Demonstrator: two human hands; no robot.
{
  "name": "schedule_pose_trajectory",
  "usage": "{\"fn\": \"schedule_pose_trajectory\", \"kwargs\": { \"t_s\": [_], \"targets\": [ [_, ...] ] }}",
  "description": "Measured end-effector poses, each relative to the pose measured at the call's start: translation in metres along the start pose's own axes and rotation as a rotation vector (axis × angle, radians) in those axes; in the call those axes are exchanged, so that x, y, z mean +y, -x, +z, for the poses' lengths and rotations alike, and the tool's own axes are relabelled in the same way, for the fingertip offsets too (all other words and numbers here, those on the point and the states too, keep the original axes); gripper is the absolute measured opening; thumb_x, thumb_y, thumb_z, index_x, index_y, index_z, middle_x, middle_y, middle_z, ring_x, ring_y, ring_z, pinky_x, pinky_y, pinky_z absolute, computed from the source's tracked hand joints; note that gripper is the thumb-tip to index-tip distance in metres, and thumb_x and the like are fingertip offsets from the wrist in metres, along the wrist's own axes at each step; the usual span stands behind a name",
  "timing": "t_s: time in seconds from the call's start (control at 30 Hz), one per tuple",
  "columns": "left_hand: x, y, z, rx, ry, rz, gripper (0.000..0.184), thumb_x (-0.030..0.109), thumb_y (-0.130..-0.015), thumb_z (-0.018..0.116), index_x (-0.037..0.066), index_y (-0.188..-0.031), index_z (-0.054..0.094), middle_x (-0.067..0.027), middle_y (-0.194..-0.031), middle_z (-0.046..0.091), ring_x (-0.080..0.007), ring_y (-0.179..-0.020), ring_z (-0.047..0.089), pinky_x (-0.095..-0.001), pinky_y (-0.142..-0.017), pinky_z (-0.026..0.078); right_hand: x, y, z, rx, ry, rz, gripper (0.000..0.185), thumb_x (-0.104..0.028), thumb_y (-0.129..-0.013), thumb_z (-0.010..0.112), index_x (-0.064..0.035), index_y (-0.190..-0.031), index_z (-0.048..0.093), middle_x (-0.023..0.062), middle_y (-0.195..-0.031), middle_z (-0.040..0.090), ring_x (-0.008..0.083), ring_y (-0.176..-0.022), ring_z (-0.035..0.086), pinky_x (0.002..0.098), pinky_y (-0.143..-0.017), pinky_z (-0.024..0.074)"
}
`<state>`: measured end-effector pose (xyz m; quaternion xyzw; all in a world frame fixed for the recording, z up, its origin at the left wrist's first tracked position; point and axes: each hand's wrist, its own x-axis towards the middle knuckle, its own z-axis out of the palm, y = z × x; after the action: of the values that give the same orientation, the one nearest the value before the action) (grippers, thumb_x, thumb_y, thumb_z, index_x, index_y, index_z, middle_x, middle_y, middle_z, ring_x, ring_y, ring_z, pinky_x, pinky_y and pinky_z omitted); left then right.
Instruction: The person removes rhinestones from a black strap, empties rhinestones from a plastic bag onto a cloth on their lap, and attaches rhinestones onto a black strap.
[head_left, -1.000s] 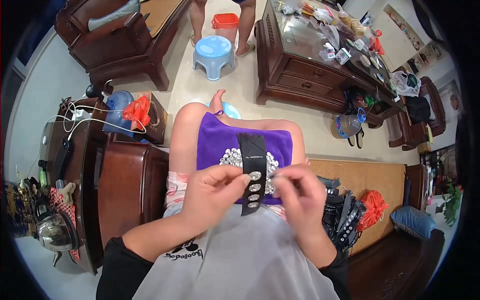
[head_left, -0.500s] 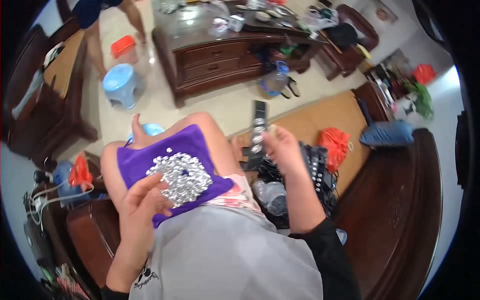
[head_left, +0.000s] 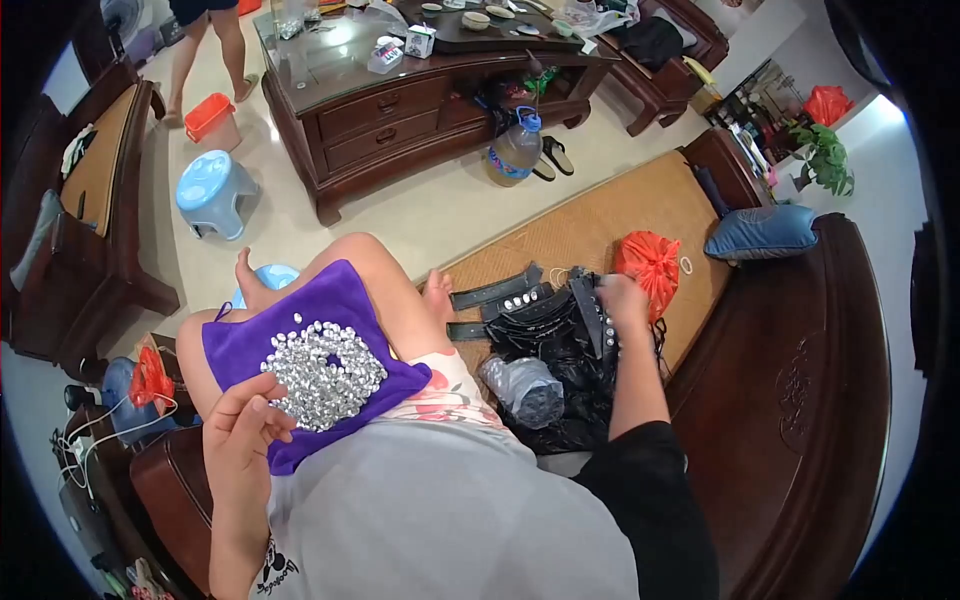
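A purple cloth (head_left: 345, 290) lies across the person's lap with a heap of shiny silver gems (head_left: 325, 375) on it. At the near left edge of the heap is my left hand (head_left: 245, 425), raised, its fingers loosely bent and apart, holding nothing visible. My right hand (head_left: 625, 305), smeared by motion, is over the right side of a pile of black straps (head_left: 540, 325), some studded with gems; whether it grips one cannot be made out. A clear plastic-wrapped roll (head_left: 525, 390) rests on black plastic (head_left: 575, 400) near the pile.
A red plastic bag (head_left: 650, 265) and blue cushion (head_left: 762, 233) are on the woven bench seat (head_left: 600, 210). Ahead are a wooden table (head_left: 380, 120), a large bottle (head_left: 515, 150), a blue stool (head_left: 212, 190) and a red bucket (head_left: 212, 122). Another person's legs (head_left: 210, 55) show at upper left.
The view has turned right. My right hand has carried the gem-studded black strap from the lap to the pile. My left hand has let go of the strap. The other person has moved farther back.
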<state>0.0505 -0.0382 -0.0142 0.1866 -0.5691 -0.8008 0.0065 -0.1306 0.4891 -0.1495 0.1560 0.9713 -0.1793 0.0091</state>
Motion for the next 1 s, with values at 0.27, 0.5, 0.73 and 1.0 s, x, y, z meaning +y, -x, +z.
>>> {"fn": "schedule_pose_trajectory", "kwargs": {
  "t_s": [0.27,0.5,0.73,1.0],
  "targets": [
    [0.004,0.003,-0.009,0.037,0.007,0.009,0.026,0.009,-0.093,0.051,-0.004,-0.115,0.057,-0.0124,-0.101,0.065,-0.0148,-0.071,0.060,-0.0225,-0.062,0.044,-0.109,0.010,0.133,-0.167,0.166,-0.690,0.027,-0.021,-0.072,0.066,-0.0112,-0.098,0.068,0.0121,-0.093,0.066,0.0336,-0.084,0.063,0.0397,-0.072,0.0508],
    [-0.003,0.002,-0.010,0.049,0.002,-0.022,0.026,0.010,-0.093,0.050,-0.005,-0.114,0.057,-0.0135,-0.100,0.064,-0.0153,-0.070,0.059,-0.0224,-0.062,0.043,-0.132,0.026,0.146,-0.128,0.324,-0.633,0.020,-0.024,-0.075,0.063,-0.0114,-0.090,0.067,0.0101,-0.088,0.068,0.0348,-0.074,0.064,0.0425,-0.064,0.0506],
    [-0.004,-0.003,-0.009,0.005,0.014,-0.054,0.027,0.008,-0.092,0.051,-0.005,-0.114,0.057,-0.0140,-0.099,0.064,-0.0162,-0.072,0.059,-0.0227,-0.065,0.045,-0.142,0.006,0.091,0.163,-0.125,-0.429,0.018,-0.022,-0.083,0.059,-0.0037,-0.080,0.060,0.0121,-0.066,0.063,0.0294,-0.055,0.059,0.0382,-0.051,0.0467],
    [-0.010,-0.016,0.044,-0.137,-0.269,0.182,0.021,-0.002,-0.085,0.056,-0.005,-0.105,0.062,-0.0130,-0.099,0.065,-0.0151,-0.078,0.061,-0.0226,-0.072,0.048,-0.266,0.117,-0.031,-0.717,-1.374,-0.242,0.010,-0.007,-0.081,0.067,-0.0051,-0.089,0.061,-0.0024,-0.061,0.052,0.0041,-0.043,0.040,0.0163,-0.039,0.0285]
  ]
}}
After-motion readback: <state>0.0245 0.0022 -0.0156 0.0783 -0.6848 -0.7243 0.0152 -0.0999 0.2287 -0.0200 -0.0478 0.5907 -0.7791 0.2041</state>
